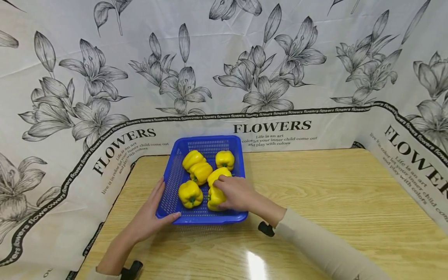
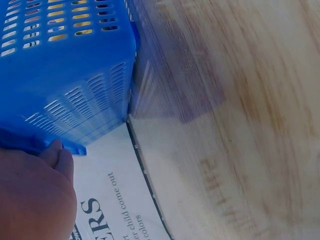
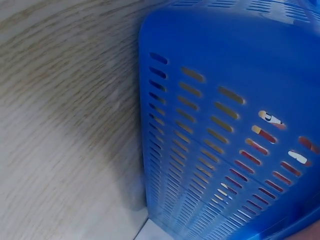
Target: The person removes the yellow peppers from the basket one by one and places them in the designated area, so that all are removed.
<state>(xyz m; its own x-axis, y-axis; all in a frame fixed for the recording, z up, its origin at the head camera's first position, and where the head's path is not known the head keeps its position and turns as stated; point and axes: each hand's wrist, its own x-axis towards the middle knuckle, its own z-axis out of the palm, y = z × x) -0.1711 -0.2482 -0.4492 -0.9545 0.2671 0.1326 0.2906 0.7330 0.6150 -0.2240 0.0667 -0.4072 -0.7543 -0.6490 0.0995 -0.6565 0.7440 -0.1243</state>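
Several yellow bell peppers lie in a blue slotted plastic basket point(image 1: 210, 220). My left hand point(image 1: 148, 217) holds the basket's near-left corner, thumb on the front rim and fingers along the left side. In the left wrist view, fingertips point(image 2: 62, 159) of that hand curl at the rim. Inside the basket, my right hand point(image 1: 236, 192) grips the near-right bell pepper point(image 1: 215, 197), its fingers over the top and its thumb low at the front. Just behind, another pepper point(image 1: 218, 174) touches that hand's fingers. A separate pepper point(image 1: 190, 194) sits at the near left, stem forward.
The basket stands on a wood-grain table point(image 1: 315, 186), toward its back left. Behind and at both sides hangs a white cloth point(image 1: 196, 124) printed with flowers and lettering. Through the basket's slots in the right wrist view, red and white patches show; what they are I cannot tell.
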